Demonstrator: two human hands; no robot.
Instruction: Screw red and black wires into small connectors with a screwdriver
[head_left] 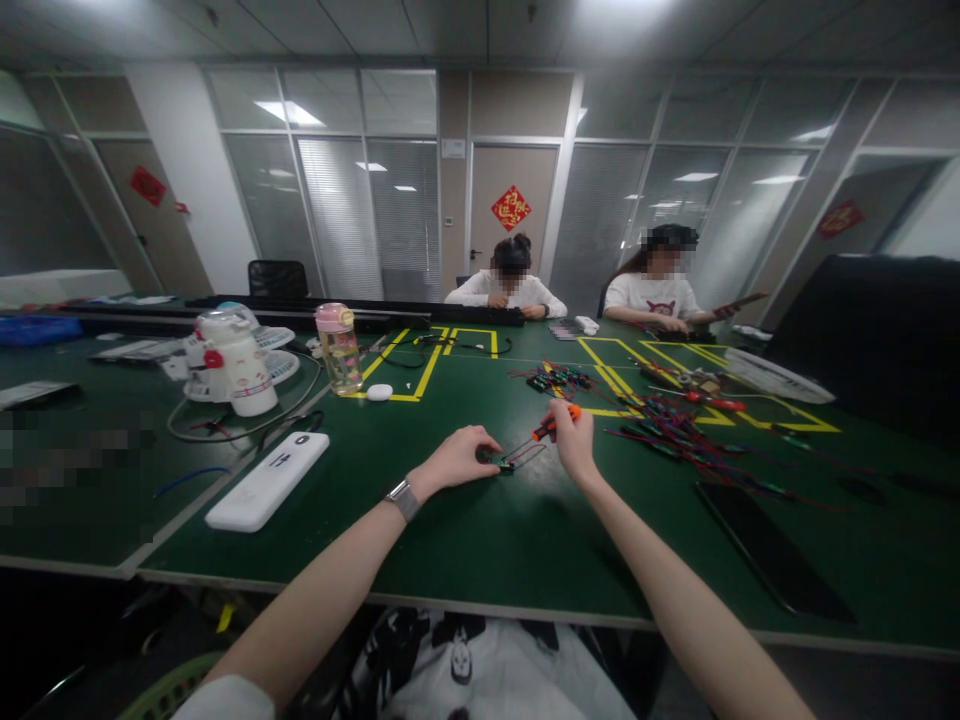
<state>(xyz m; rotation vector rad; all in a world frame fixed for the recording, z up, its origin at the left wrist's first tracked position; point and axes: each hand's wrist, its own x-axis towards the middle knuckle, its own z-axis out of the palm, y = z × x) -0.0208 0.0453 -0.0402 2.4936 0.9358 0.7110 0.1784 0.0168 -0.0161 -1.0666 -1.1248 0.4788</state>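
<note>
The left hand (457, 458) rests on the green bench (480, 560), its grip pinching a small green part (504, 464) with thin red wires, which lies flat on the bench between both hands. At 3 o'clock of it the right hand (576, 445) has its grip pressed around an orange-handled screwdriver (551, 425), whose tip slants towards 8 o'clock at the part. A white power bank (268, 480) lies at 9 o'clock, a pile of wired parts (667, 425) at 2 o'clock

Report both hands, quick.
Left hand: fingers pinching a small wired part.
Right hand: closed around an orange-handled screwdriver.
</note>
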